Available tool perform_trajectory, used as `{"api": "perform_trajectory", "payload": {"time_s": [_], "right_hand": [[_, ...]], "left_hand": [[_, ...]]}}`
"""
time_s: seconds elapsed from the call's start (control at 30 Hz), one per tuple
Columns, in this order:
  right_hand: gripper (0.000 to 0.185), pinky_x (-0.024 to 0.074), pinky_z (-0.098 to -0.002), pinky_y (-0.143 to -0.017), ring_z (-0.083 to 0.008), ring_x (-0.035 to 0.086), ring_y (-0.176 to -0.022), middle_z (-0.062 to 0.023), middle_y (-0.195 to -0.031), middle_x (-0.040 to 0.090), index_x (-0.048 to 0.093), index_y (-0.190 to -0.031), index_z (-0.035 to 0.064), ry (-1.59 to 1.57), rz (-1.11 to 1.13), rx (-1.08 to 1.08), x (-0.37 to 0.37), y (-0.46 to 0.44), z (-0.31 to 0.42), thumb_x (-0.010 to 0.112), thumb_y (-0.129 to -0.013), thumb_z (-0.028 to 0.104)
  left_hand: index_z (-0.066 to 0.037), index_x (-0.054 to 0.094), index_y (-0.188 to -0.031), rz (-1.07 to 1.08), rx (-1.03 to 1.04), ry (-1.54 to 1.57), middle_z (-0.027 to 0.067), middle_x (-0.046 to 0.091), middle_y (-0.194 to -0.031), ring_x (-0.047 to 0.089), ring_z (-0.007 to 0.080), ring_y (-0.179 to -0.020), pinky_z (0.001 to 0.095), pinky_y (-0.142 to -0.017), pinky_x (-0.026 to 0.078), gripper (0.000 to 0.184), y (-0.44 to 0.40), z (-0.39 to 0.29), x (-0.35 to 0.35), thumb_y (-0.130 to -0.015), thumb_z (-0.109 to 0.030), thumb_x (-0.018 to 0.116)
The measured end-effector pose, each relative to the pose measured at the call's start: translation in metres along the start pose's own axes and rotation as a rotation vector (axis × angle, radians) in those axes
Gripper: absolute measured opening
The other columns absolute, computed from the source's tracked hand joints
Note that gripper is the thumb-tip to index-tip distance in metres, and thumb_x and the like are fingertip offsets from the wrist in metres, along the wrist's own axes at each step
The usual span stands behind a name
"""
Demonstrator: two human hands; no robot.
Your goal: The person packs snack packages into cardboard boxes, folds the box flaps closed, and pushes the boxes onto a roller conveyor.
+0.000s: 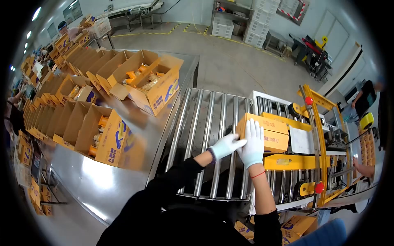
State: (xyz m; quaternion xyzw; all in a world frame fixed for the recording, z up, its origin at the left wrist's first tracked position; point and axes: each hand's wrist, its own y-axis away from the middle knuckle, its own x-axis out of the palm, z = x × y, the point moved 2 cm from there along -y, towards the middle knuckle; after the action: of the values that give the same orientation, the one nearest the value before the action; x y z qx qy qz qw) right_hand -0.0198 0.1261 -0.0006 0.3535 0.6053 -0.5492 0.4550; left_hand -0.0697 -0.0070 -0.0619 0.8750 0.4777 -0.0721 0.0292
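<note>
A closed orange cardboard carton (267, 133) with printed lettering lies where the roller conveyor (210, 135) meets the yellow-railed machine (292, 162). My right hand (251, 144), in a white glove, rests flat on the carton's left part with its fingers stretched out and together. Close beside it, my left hand (225, 146), also gloved, is at the carton's left end with its thumb apart; its fingertips are partly hidden. The carton's right end reaches in between the yellow guide rails.
On the metal table (100, 176) at left stand rows of open cartons (158, 96) holding wrapped packs. A red-knobbed yellow frame (324, 143) spans the machine. A person (366, 96) stands at far right, and another person's hand (363, 168) shows below. White crates (262, 20) are stacked at the back.
</note>
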Motion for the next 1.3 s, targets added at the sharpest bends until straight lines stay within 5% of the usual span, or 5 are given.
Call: {"api": "perform_trajectory", "payload": {"time_s": [0.23,0.37,0.8,1.13,1.3], "right_hand": [[0.066,0.0228,-0.0504,-0.126,-0.0364,0.034,-0.149,-0.0175,-0.158,0.042,0.047,-0.148,0.0005,0.202,-0.045,0.135,0.016,0.012,-0.045,0.067,-0.087,0.017],[0.066,0.0336,-0.0454,-0.121,-0.0405,0.042,-0.143,-0.0219,-0.151,0.05,0.052,-0.144,-0.0007,-0.537,0.124,0.027,0.036,0.015,-0.013,0.076,-0.086,0.021],[0.07,0.0336,-0.0458,-0.123,-0.0305,0.053,-0.139,-0.0066,-0.146,0.06,0.056,-0.147,0.0116,-0.727,0.256,-0.388,-0.031,0.028,0.066,0.081,-0.086,0.032],[0.074,0.0422,-0.0453,-0.111,-0.0426,0.062,-0.121,-0.0283,-0.126,0.067,0.064,-0.133,0.0021,-0.453,0.549,0.064,-0.005,-0.108,0.049,0.037,-0.104,0.064],[0.075,0.0365,-0.0483,-0.117,-0.0346,0.059,-0.119,-0.018,-0.122,0.064,0.052,-0.145,0.0038,-0.305,0.015,-0.26,-0.08,-0.001,0.098,0.08,-0.083,0.036]], "left_hand": [[-0.008,0.062,-0.132,-1.149,0.017,-1.441,0.0106,0.064,-0.125,0.055,0.0286,-0.123,0.065,-0.107,0.033,0.052,0.068,-0.084,-0.199,-0.088,-0.033,0.073],[-0.008,0.07,-0.084,-0.724,0.064,-1.319,0.0111,0.069,-0.091,0.061,0.0335,-0.098,0.0424,-0.09,0.05,0.02,0.074,-0.051,-0.229,-0.092,-0.024,0.064],[-0.002,0.069,-0.12,0.006,0.073,-0.444,0.0191,0.064,-0.137,0.059,0.0331,-0.13,0.0384,-0.109,0.048,0.054,0.16,-0.079,-0.18,-0.081,-0.035,0.086],[0.003,0.035,-0.152,-0.586,0.101,-0.734,0.0236,0.042,-0.15,0.04,0.0403,-0.14,0.0461,-0.117,0.038,0.102,0.123,-0.01,-0.151,-0.075,-0.035,0.09],[0.004,0.042,-0.147,-0.649,0.073,-0.444,0.0213,0.052,-0.142,0.051,0.0318,-0.133,0.0408,-0.113,0.043,0.086,0.126,0.006,-0.153,-0.081,-0.027,0.087]]}}
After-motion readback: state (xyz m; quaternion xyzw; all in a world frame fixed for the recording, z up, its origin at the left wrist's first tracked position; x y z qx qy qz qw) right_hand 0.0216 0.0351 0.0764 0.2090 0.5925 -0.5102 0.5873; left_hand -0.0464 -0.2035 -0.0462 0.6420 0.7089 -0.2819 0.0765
